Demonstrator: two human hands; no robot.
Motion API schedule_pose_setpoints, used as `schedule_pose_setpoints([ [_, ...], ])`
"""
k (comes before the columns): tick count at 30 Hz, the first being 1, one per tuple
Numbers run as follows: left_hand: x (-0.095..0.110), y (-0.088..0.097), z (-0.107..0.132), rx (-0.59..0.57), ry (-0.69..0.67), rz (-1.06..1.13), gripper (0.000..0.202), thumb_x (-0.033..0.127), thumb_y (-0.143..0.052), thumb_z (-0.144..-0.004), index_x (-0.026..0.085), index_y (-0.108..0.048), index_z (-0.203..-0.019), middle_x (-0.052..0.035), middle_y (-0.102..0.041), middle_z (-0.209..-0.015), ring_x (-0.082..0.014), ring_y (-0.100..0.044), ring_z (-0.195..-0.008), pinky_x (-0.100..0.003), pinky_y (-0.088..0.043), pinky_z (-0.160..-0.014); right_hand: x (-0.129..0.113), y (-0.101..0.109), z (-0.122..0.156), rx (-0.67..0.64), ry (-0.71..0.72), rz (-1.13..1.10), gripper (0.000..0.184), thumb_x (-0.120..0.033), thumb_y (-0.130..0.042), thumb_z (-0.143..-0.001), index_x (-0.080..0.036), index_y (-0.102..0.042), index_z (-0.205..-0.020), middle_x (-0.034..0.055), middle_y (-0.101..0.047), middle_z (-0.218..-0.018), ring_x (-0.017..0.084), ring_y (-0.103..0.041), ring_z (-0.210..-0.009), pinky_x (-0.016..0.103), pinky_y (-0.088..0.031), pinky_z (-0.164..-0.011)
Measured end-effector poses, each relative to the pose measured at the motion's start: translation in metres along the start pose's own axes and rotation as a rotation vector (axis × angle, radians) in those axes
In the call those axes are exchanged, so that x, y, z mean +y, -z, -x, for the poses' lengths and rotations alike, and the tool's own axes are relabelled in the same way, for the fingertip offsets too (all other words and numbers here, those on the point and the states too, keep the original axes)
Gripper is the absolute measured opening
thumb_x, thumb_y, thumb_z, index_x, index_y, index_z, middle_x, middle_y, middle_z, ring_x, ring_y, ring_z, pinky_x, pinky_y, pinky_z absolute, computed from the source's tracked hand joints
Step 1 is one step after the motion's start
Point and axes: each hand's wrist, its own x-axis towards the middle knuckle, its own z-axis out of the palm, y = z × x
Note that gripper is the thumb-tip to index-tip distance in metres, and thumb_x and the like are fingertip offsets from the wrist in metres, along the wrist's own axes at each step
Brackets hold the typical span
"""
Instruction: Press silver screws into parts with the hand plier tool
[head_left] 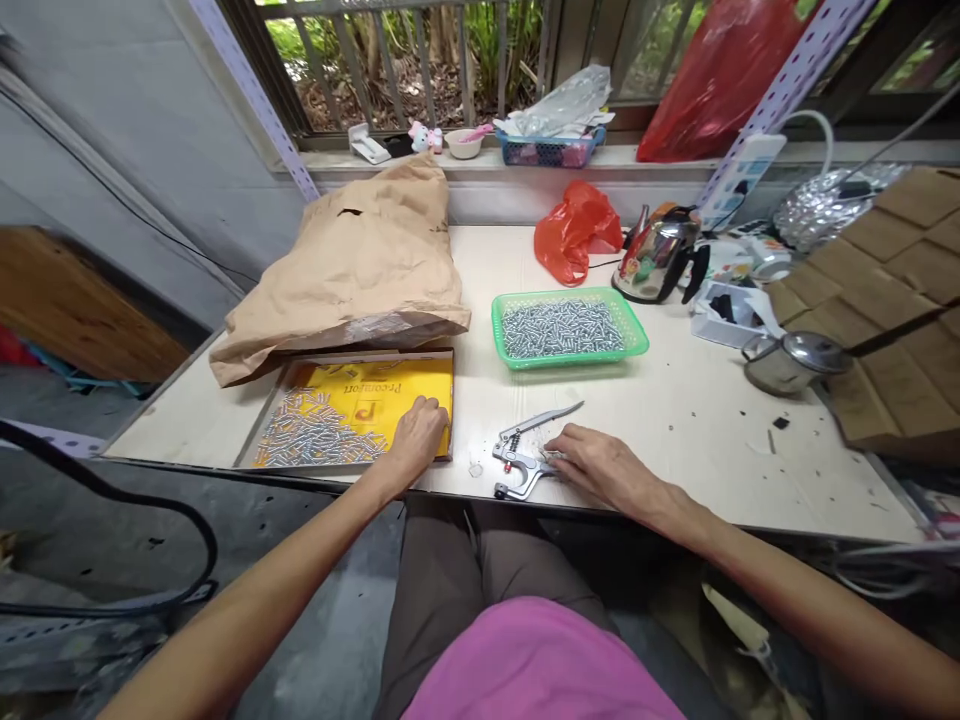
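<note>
My left hand point(421, 435) is over the right side of a shallow tray point(450, 405) with a yellow printed bottom. Its fingers are curled closed; whatever they may hold is hidden. Small silvery metal pieces point(319, 440), like screws or pins, lie heaped in the tray's left part. In front of me on the table are hand pliers point(517, 462) with a C-shaped jaw and a spring, like snap pliers, their handles spread. My right hand point(600, 462) has its fingers closed at the lower handle, covering its end. Small clear bits lie between the handles.
A green basket point(630, 355) full of similar metal pieces stands beyond the pliers. A large brown paper bag point(375, 240) overhangs the tray's back edge. Further right are a kettle point(656, 255), a red plastic bag point(574, 235), a lidded glass pot point(787, 365) and a cardboard piece point(892, 330).
</note>
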Motion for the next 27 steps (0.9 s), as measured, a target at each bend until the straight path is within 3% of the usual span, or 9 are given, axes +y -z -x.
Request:
schedule_pose_setpoints([
  [4, -0.006, 0.0, -0.003, 0.011, -0.022, 0.0, 0.029, 0.009, -0.04, -0.086, 0.011, -0.069, -0.09, -0.0168, -0.064, -0.095, -0.0277, -0.056, -0.098, -0.035, -0.045, -0.079, -0.012, -0.013, 0.013, -0.128, -0.084, 0.07, 0.02, -0.023, -0.043, -0.096, -0.016, -0.06, -0.104, 0.008, -0.059, -0.096, 0.017, -0.057, -0.083, 0.027, -0.044, -0.072],
  [10, -0.031, -0.007, 0.005, 0.042, 0.065, -0.017, 0.032, 0.014, -0.039, -0.084, 0.012, -0.07, -0.093, -0.016, -0.065, -0.091, -0.028, -0.059, -0.092, -0.034, -0.044, -0.077, -0.004, -0.026, 0.016, -0.129, -0.105, 0.139, 0.021, -0.014, -0.04, -0.095, -0.018, -0.058, -0.105, 0.0075, -0.057, -0.096, 0.017, -0.053, -0.083, 0.027, -0.038, -0.07],
  [14, -0.039, -0.003, 0.015, 0.124, 0.172, 0.17, 0.029, 0.02, -0.043, -0.083, 0.013, -0.07, -0.091, -0.0145, -0.067, -0.093, -0.0255, -0.06, -0.091, -0.033, -0.044, -0.079, 0.001, -0.031, 0.017, -0.115, -0.106, 0.156, 0.021, -0.012, -0.039, -0.094, -0.018, -0.057, -0.104, 0.0076, -0.056, -0.097, 0.018, -0.052, -0.083, 0.028, -0.036, -0.069],
  [17, -0.018, 0.008, 0.022, 0.135, 0.287, 0.545, 0.027, 0.03, -0.051, -0.081, 0.013, -0.07, -0.092, -0.0087, -0.069, -0.082, -0.0183, -0.061, -0.073, -0.028, -0.046, -0.069, 0.0, -0.034, 0.018, -0.105, -0.107, 0.161, 0.021, -0.01, -0.039, -0.093, -0.017, -0.056, -0.104, 0.008, -0.056, -0.098, 0.019, -0.051, -0.084, 0.03, -0.036, -0.069],
  [21, 0.038, 0.017, 0.031, -0.109, 0.291, 1.028, 0.033, 0.043, -0.061, -0.073, 0.013, -0.069, -0.084, 0.0009, -0.058, -0.057, -0.0097, -0.047, -0.046, -0.021, -0.037, -0.046, -0.005, -0.03, 0.018, -0.111, -0.107, 0.157, 0.019, -0.01, -0.04, -0.093, -0.015, -0.056, -0.103, 0.0092, -0.056, -0.099, 0.019, -0.051, -0.084, 0.03, -0.036, -0.071],
  [24, 0.07, 0.012, 0.032, -0.234, 0.314, 1.11, 0.034, 0.045, -0.066, -0.068, 0.012, -0.068, -0.077, 0.0046, -0.049, -0.047, -0.0066, -0.037, -0.04, -0.02, -0.028, -0.041, -0.009, -0.022, 0.018, -0.124, -0.118, 0.136, 0.02, -0.009, -0.04, -0.093, -0.014, -0.055, -0.105, 0.0096, -0.056, -0.101, 0.019, -0.051, -0.086, 0.03, -0.037, -0.073],
  [27, 0.08, 0.001, 0.028, -0.27, 0.306, 1.083, 0.038, 0.049, -0.066, -0.066, 0.012, -0.069, -0.073, 0.006, -0.045, -0.044, -0.0056, -0.032, -0.039, -0.02, -0.023, -0.041, -0.012, -0.014, 0.018, -0.137, -0.136, 0.096, 0.021, -0.007, -0.04, -0.092, -0.014, -0.056, -0.104, 0.0102, -0.056, -0.102, 0.019, -0.052, -0.088, 0.03, -0.037, -0.075],
])
